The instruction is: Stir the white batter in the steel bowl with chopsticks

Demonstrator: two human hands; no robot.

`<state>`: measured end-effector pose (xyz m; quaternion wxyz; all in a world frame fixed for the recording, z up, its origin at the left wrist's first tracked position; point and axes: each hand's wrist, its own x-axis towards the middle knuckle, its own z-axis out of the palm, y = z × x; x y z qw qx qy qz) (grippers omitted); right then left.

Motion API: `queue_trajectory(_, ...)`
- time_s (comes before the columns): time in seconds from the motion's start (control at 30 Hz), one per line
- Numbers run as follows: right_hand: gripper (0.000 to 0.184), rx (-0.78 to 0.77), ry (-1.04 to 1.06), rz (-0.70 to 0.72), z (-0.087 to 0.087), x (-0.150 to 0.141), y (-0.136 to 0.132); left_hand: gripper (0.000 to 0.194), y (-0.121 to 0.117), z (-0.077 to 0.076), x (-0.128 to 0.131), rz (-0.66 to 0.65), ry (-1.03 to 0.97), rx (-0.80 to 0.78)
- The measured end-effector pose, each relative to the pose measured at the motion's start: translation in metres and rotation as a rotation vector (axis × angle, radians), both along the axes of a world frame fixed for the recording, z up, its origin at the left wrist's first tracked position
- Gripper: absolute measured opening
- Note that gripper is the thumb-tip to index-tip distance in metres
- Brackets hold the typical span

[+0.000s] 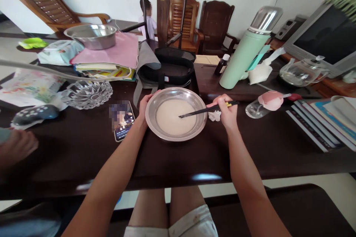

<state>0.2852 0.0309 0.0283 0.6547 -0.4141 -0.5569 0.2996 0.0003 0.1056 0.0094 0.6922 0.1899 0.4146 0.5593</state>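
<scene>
A shallow steel basin (151,127) stands on the dark table in front of me, with a pale, creamy liquid (169,116) in it. My left hand (144,106) grips the basin's left rim, its fingers partly hidden behind the metal. Dark chopsticks (198,111) with gold bands near their upper ends are held in my right hand (226,109), whose fingers are closed around them. Their tips reach into the liquid near the middle of the basin. Just left of my right hand, a crumpled white tissue (214,116) lies beside the rim.
Left of the basin lie a lit phone (124,120) and a cut-glass dish (89,94). Another person's hand (19,142) rests at the far left. A black bag (176,68) sits behind the basin; a green thermos (243,57), a glass teapot (302,72) and stacked books (325,122) stand right.
</scene>
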Motion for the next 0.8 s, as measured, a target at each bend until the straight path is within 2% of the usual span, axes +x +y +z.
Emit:
queue_trajectory(0.1, 0.047, -0.028, 0.000, 0.076, 0.001, -0.002, -0.003, 0.054, -0.002, 0.005, 0.002, 0.008, -0.002, -0.042)
queue_trajectory(0.27, 0.041, -0.052, -0.167, 0.215, 0.001, -0.013, -0.003, 0.054, -0.003, 0.012, 0.003, 0.008, -0.011, -0.062)
queue_trajectory(0.33, 0.039, -0.047, -0.174, 0.174, 0.002, -0.010, -0.003, 0.054, -0.003, 0.012, 0.003, 0.004, -0.013, -0.054)
queue_trajectory(0.47, 0.046, -0.015, -0.034, 0.050, 0.004, 0.003, -0.003, 0.053, -0.004, 0.011, 0.003, -0.006, -0.026, -0.068)
queue_trajectory(0.57, 0.049, -0.030, -0.024, 0.090, 0.004, 0.001, -0.004, 0.052, -0.003, 0.008, 0.002, -0.012, -0.043, -0.056)
queue_trajectory(0.7, 0.044, -0.074, -0.191, 0.197, 0.003, -0.011, -0.004, 0.052, 0.000, 0.004, 0.000, -0.015, -0.018, -0.013)
queue_trajectory(0.8, 0.043, -0.081, -0.202, 0.126, 0.004, -0.009, -0.003, 0.051, 0.000, 0.004, 0.000, -0.015, 0.014, -0.013)
